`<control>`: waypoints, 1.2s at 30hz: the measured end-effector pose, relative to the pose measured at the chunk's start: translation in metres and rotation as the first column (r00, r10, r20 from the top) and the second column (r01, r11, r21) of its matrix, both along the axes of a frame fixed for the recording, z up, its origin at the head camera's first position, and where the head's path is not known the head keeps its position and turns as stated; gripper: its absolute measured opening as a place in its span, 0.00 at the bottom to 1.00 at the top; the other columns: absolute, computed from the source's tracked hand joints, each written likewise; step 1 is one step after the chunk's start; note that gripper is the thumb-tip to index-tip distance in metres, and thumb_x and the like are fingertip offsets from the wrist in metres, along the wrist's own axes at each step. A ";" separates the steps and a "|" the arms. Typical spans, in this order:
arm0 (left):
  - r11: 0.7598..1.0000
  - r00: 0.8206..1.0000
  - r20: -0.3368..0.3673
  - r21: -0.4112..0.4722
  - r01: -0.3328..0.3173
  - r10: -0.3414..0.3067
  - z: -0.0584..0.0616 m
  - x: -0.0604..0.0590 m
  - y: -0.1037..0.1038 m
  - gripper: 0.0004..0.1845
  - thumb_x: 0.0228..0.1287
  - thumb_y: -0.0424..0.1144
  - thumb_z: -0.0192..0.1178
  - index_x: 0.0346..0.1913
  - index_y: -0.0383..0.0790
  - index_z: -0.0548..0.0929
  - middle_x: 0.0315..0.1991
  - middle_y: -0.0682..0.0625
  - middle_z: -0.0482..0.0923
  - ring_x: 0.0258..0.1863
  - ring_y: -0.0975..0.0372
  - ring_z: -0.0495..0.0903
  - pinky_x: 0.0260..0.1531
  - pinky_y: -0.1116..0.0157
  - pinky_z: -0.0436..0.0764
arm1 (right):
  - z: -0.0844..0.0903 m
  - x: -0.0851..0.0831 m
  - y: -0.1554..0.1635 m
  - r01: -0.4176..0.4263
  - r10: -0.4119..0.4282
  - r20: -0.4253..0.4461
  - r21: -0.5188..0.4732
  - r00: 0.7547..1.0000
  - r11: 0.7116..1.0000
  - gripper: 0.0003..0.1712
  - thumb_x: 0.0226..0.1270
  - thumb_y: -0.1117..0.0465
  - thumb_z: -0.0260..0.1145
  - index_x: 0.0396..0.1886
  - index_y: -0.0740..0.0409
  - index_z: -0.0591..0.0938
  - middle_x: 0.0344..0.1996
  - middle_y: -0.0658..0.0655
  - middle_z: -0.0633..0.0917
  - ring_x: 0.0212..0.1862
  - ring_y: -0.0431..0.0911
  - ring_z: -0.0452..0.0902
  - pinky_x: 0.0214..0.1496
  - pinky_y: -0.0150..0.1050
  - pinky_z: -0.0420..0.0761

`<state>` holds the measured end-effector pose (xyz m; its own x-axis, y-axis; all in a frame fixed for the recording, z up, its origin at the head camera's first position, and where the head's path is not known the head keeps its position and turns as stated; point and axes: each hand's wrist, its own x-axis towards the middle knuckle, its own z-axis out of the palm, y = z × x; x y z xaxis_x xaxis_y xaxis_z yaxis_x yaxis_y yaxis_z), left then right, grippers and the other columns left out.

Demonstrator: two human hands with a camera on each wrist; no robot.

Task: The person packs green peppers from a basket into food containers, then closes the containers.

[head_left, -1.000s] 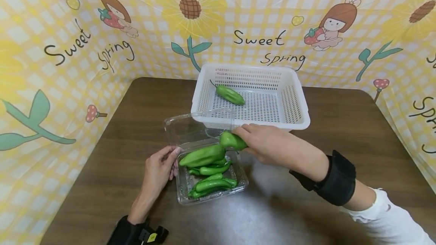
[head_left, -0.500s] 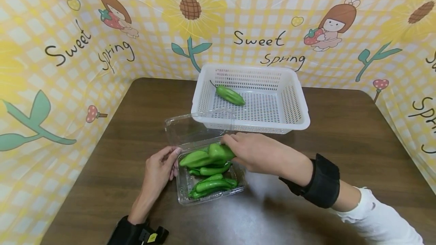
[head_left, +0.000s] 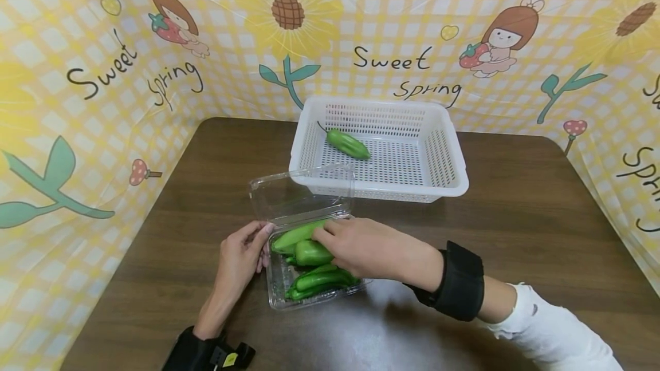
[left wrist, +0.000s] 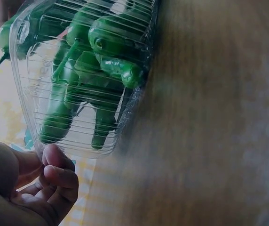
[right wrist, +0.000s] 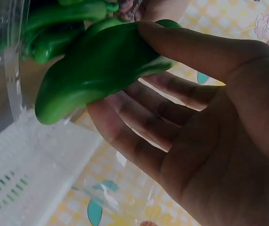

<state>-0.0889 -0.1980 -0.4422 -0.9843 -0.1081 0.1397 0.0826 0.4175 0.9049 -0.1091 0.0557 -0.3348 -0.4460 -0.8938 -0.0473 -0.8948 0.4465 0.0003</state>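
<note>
In the head view my left hand [head_left: 241, 256] pinches the left rim of a clear plastic clamshell box [head_left: 277, 291], whose lid stands open at the back. In the left wrist view thumb and fingers grip the box edge. My right hand [head_left: 363, 248] is over the box and holds a green pepper [right wrist: 97, 66] between thumb and fingers, as the right wrist view shows. Several other green peppers [head_left: 322, 280] lie inside the box, some partly hidden by the right hand and the held pepper.
Behind the box stands a white perforated basket [head_left: 454, 179] with one green pepper [head_left: 348, 144] in it. The transparent lid [head_left: 289, 196] leans up against the basket's front left. A yellow checked cloth [head_left: 392, 10] hangs behind the brown table [head_left: 515, 199].
My right hand has moved left and toward me, bringing its pepper from above the box's back right corner down over the other peppers. The left hand has stayed at the rim.
</note>
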 end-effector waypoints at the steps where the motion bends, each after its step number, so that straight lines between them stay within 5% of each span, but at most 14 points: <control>1: 1.000 1.000 -0.003 -0.002 0.001 -0.001 0.000 0.000 0.000 0.13 0.74 0.46 0.57 0.44 0.42 0.86 0.19 0.45 0.78 0.09 0.57 0.74 0.09 0.65 0.74 | -0.002 0.001 -0.002 -0.005 0.005 -0.012 -0.001 1.000 1.000 0.22 0.66 0.56 0.68 0.56 0.57 0.74 0.44 0.52 0.81 0.43 0.44 0.81 0.48 0.39 0.83; 14: 1.000 1.000 0.011 -0.001 -0.011 0.011 -0.001 -0.001 0.000 0.13 0.73 0.47 0.57 0.43 0.42 0.86 0.19 0.45 0.78 0.10 0.59 0.75 0.09 0.65 0.75 | -0.021 0.005 -0.014 -0.018 0.020 -0.135 0.017 0.991 1.000 0.14 0.68 0.61 0.63 0.52 0.55 0.76 0.42 0.51 0.80 0.35 0.41 0.77 0.35 0.34 0.80; 23: 1.000 1.000 0.023 -0.001 -0.008 0.008 0.000 -0.001 0.000 0.13 0.74 0.47 0.57 0.44 0.42 0.86 0.20 0.45 0.78 0.10 0.57 0.75 0.09 0.65 0.75 | -0.029 0.009 -0.016 -0.016 0.019 -0.212 0.018 0.977 1.000 0.21 0.60 0.61 0.69 0.52 0.55 0.75 0.43 0.51 0.80 0.37 0.41 0.78 0.35 0.33 0.82; 36: 1.000 1.000 0.024 -0.016 -0.008 0.008 0.000 -0.002 -0.001 0.14 0.74 0.49 0.56 0.42 0.43 0.86 0.19 0.44 0.77 0.10 0.56 0.75 0.09 0.65 0.75 | -0.035 0.010 -0.019 0.004 -0.008 -0.249 -0.016 0.968 1.000 0.16 0.64 0.61 0.66 0.50 0.52 0.76 0.42 0.50 0.80 0.41 0.42 0.79 0.37 0.34 0.82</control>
<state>-0.0905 -0.1986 -0.4422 -0.9864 -0.1142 0.1178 0.0574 0.4327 0.8997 -0.0990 0.0371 -0.3699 -0.4470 -0.8910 0.0799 -0.8649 0.4533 0.2157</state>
